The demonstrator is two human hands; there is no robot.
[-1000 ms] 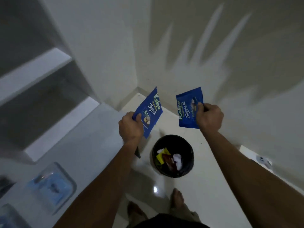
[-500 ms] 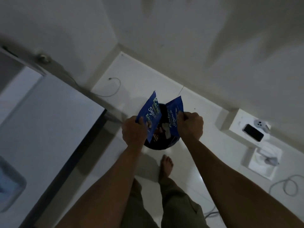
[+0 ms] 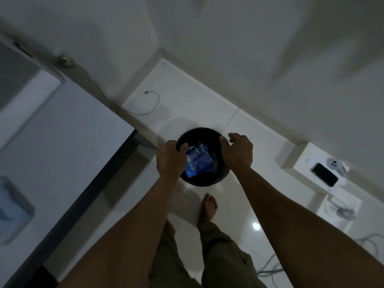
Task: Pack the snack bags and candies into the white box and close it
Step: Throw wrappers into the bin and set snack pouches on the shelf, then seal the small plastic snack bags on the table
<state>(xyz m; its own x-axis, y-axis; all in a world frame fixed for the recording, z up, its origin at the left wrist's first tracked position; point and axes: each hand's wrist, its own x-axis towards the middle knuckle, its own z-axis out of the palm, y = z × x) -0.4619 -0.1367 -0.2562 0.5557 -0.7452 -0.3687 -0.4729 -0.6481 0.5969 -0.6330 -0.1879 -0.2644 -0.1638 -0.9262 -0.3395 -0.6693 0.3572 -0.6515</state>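
A round black bin (image 3: 204, 180) stands on the white floor below me. Blue snack bags (image 3: 197, 161) lie inside it, blurred. My left hand (image 3: 171, 159) hovers over the bin's left rim with curled fingers and holds nothing. My right hand (image 3: 236, 151) hovers over the right rim, fingers spread, empty. No white box shows in this view.
A white table top (image 3: 62, 142) with a dark edge fills the left side, with a clear lidded container (image 3: 12, 208) on it. A low white stand (image 3: 307, 156) at right carries a black phone (image 3: 325, 174). Cables lie on the floor (image 3: 152, 102). My bare foot (image 3: 207, 206) is near the bin.
Both hands held a blue snack bag each above the bin. The bags have dropped into the bin and both hands are empty. The view tilted down toward the floor.
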